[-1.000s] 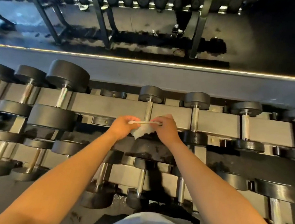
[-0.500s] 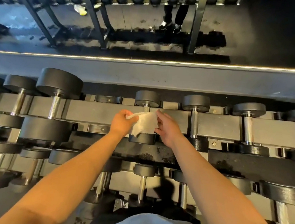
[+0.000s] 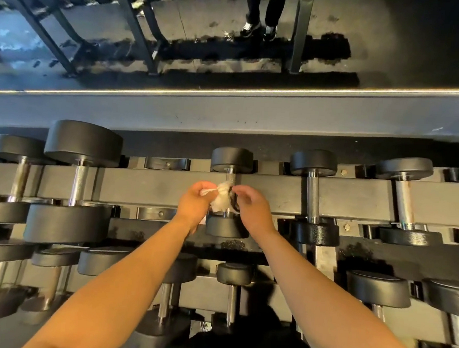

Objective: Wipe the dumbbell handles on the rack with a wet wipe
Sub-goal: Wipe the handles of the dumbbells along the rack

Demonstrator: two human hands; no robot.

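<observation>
Left hand (image 3: 194, 202) pinches wipe (image 3: 222, 200) against dumbbell handle (image 3: 229, 178) (top rack row); right hand (image 3: 251, 210) fingers curled, grip unclear.

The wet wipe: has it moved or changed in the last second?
Yes. The wet wipe, earlier stretched flat between both hands, is now bunched against the dumbbell handle, pinched by the left hand.

No text, label, brand, number or sign can be read anywhere in the head view. The round dumbbell heads (image 3: 232, 159) and the grey rack rail (image 3: 150, 187) show plain, unmarked surfaces; if any weight figures are stamped on them, they are too dark and too small to make out.
</observation>
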